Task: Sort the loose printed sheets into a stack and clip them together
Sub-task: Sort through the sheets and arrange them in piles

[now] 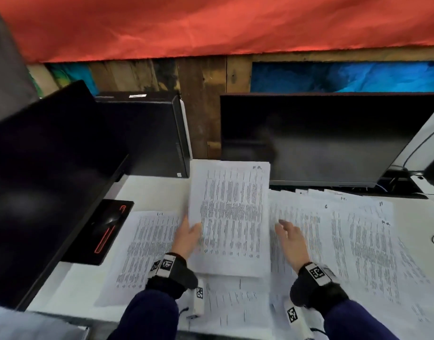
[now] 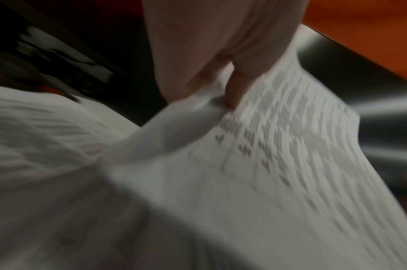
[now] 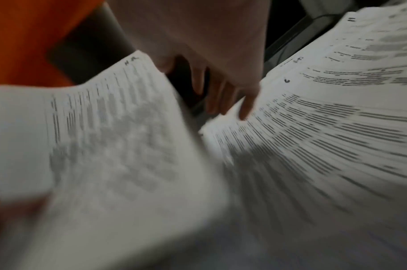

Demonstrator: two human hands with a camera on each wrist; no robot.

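My left hand (image 1: 187,235) pinches the left edge of a small stack of printed sheets (image 1: 231,217) and holds it raised above the desk; the left wrist view shows thumb and fingers (image 2: 234,91) gripping that paper (image 2: 267,164). My right hand (image 1: 290,238) hovers just right of the held stack, fingers straight, over the loose printed sheets (image 1: 353,241) spread on the right. In the right wrist view its fingertips (image 3: 245,113) reach the top of a loose sheet (image 3: 325,127), with the held stack (image 3: 110,146) at left. One more sheet (image 1: 142,251) lies flat on the left. No clip is visible.
A dark monitor (image 1: 316,138) stands behind the papers, another dark screen (image 1: 46,173) at the left with a black mouse pad (image 1: 105,231) under its edge. A black computer case (image 1: 149,133) sits at the back. White desk (image 1: 157,190) shows between them. Cables lie at far right.
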